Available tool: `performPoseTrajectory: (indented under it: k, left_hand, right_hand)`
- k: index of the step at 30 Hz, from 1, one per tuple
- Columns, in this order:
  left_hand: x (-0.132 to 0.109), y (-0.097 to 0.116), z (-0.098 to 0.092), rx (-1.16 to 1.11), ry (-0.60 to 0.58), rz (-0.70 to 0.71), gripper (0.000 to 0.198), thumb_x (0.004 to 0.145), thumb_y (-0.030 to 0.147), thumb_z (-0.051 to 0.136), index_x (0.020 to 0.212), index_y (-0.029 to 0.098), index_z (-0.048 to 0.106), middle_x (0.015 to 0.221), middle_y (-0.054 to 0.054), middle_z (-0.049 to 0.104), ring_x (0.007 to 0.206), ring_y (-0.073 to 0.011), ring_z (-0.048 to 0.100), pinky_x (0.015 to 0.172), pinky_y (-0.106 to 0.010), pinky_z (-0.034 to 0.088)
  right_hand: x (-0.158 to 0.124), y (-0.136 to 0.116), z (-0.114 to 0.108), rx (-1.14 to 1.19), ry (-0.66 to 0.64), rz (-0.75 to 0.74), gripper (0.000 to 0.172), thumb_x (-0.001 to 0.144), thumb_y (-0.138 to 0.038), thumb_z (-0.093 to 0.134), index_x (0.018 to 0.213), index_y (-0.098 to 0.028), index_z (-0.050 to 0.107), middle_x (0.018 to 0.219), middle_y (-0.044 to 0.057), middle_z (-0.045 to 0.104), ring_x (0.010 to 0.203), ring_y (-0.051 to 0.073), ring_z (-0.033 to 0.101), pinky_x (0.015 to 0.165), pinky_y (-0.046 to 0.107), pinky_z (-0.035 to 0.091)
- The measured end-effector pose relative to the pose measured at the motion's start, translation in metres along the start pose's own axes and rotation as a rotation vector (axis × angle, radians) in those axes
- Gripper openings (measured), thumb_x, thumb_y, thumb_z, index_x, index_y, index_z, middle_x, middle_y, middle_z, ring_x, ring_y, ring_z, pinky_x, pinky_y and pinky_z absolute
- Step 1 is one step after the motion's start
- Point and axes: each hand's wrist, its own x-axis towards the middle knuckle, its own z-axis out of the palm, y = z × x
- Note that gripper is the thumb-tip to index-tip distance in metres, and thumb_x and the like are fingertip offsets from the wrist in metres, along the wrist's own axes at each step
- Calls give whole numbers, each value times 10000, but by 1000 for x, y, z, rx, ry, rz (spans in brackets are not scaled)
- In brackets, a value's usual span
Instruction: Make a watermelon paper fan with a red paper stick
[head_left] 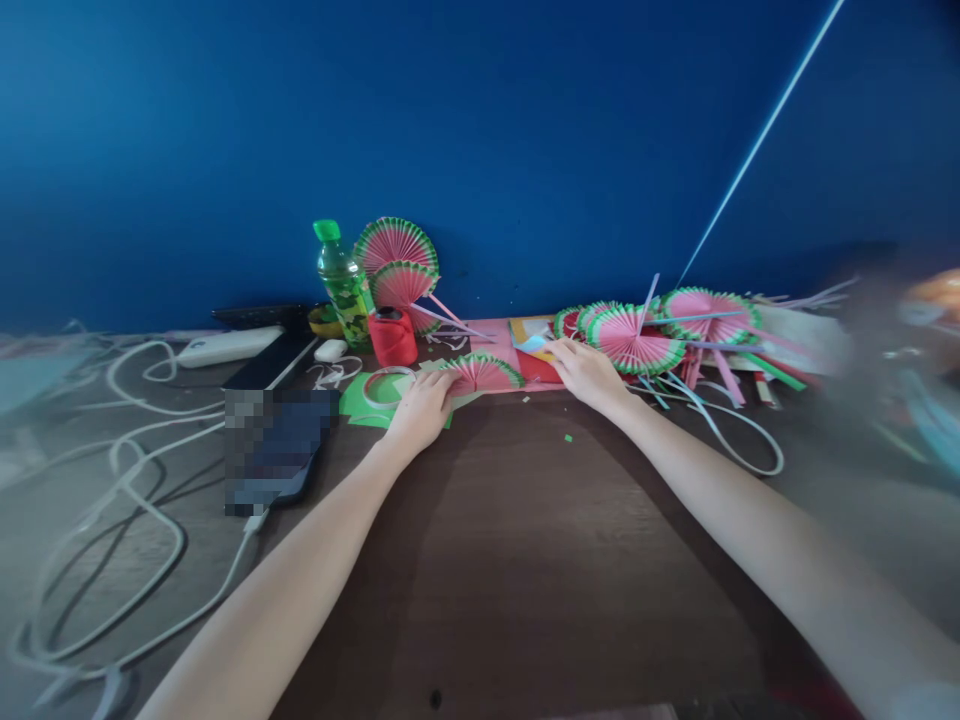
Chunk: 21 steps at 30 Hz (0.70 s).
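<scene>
My left hand (421,408) is closed at the left end of a half-round pleated paper fan (486,372), pink with a green and white edge. The fan lies on pink paper at the back of the table. Under and beside that hand are green paper sheets (360,408) and a roll of tape (379,388). To the right, my right hand (589,372) has its fingertips closed on a small pale blue and white piece (534,344), which lies over a yellow and a red item. What exactly this piece is, I cannot make out.
Finished round paper fans (636,338) and paper strips (726,378) are piled at the right. A green-capped bottle (343,285) and a red container (393,338) stand at the back. A phone (289,450) with white cables (180,540) lies left. A blue wall (480,150) rises behind.
</scene>
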Motion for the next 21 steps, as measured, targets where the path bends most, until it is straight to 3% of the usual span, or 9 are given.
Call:
performPoseTrajectory:
  k: [7, 10, 14, 17, 21]
  left_hand:
    - [0, 0, 1, -14, -1, 2, 382, 792, 87, 417, 1156, 129, 524, 1167, -98, 584, 1101, -236, 502, 962, -390, 385]
    - [0, -1, 2, -15, 0, 3, 393, 778, 68, 424, 1153, 124, 526, 1169, -101, 583, 1107, -238, 497, 967, -387, 380]
    - [-1, -1, 2, -15, 4, 9, 378, 777, 62, 419, 1133, 119, 534, 1148, -109, 588, 1107, -237, 496, 970, -386, 375]
    - [-1, -1, 1, -16, 3, 10, 381, 775, 62, 423, 1135, 127, 530, 1149, -104, 587, 1112, -237, 495, 972, -388, 374]
    - [0, -1, 0, -15, 2, 10, 374, 789, 78, 419, 1145, 121, 527, 1144, -107, 589, 1107, -237, 497, 967, -382, 378]
  right_hand:
    - [-1, 6, 1, -45, -23, -72, 300, 847, -101, 375, 907, -177, 658, 987, 89, 638, 818, 204, 617, 678, 298, 482]
    - [-1, 11, 2, 19, -38, -101, 217, 847, -220, 463, 930, -177, 659, 1000, 93, 626, 876, 216, 611, 743, 322, 498]
    - [-1, 16, 3, 80, -61, -126, 273, 782, -351, 586, 994, -192, 650, 1125, 102, 584, 999, 253, 576, 823, 381, 492]
    - [-1, 15, 3, 105, -57, -138, 224, 836, -301, 509, 953, -203, 673, 1090, 91, 602, 961, 230, 589, 807, 369, 496]
    - [1, 11, 7, 137, 9, -109, 306, 880, -221, 389, 852, -178, 690, 1017, 109, 614, 900, 217, 590, 800, 365, 484]
